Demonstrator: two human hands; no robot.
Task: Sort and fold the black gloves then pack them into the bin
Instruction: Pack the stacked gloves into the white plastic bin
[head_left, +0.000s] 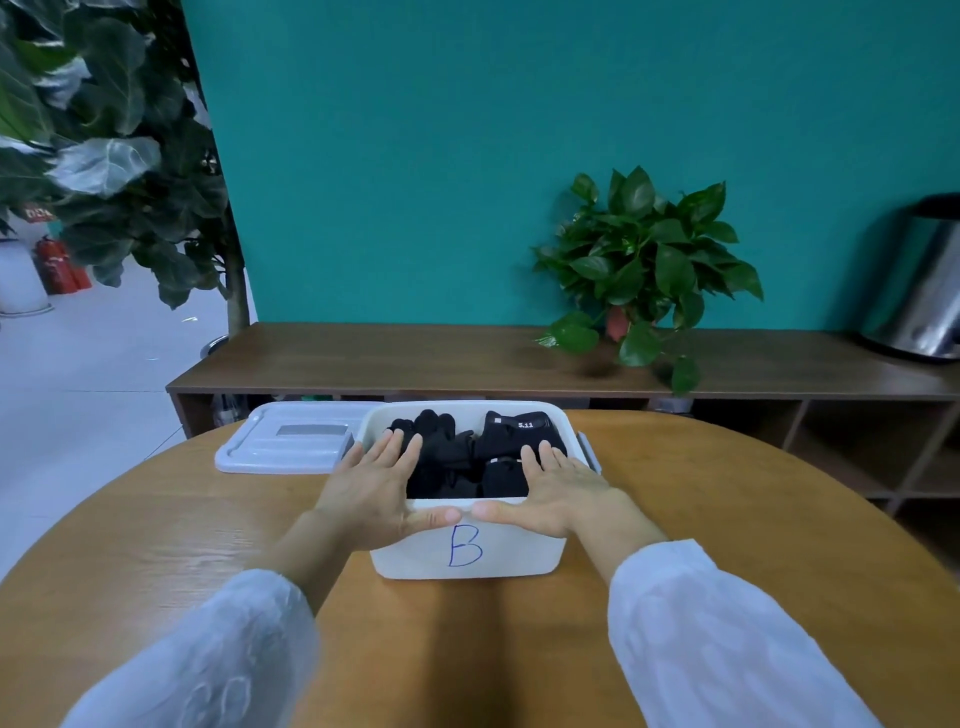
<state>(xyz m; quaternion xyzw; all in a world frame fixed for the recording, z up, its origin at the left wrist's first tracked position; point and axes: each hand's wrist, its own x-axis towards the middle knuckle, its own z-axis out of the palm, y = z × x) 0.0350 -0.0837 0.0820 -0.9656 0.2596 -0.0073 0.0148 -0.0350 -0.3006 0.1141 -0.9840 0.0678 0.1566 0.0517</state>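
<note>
A white bin (519, 558) marked with a blue "B" stands on the round wooden table (156, 530). Several black gloves (457, 457) lie packed inside it, one with a "5.11" label. My left hand (374, 493) lies flat over the bin's left side, fingers straight and reaching in over the gloves, thumb along the front rim. My right hand (556, 493) mirrors it on the right side, fingers straight, thumb on the front rim. The two thumbs nearly meet above the "B".
The bin's pale lid (291, 441) lies on the table to the left of the bin. Behind the table runs a low wooden shelf (415, 358) with a potted plant (639, 270) and a metal can (924, 291). A large leafy plant (114, 145) stands far left.
</note>
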